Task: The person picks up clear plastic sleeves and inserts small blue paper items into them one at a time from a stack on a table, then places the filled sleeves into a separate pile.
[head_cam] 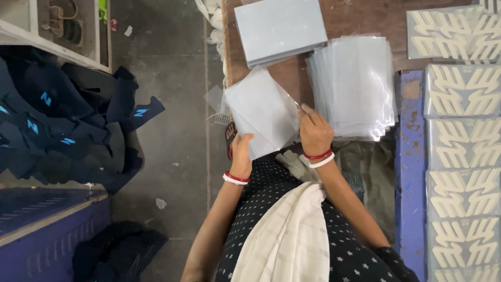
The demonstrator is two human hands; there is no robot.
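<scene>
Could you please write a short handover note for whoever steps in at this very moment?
Left hand: holds the near edge of a grey sheet in a clear sleeve.
Right hand: fingers at that sleeve's right edge, beside the stack of clear sleeves.
Stack of grey sheets lies further back on the wooden table.
Done: sheet mostly inside the sleeve.
Left: both stacks remain.

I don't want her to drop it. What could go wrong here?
The sheet in both hands sticks out past the table edge, so it might slip to the floor. The clear pile beside the right hand looks fanned and slippery; a nudge could slide it.
</scene>
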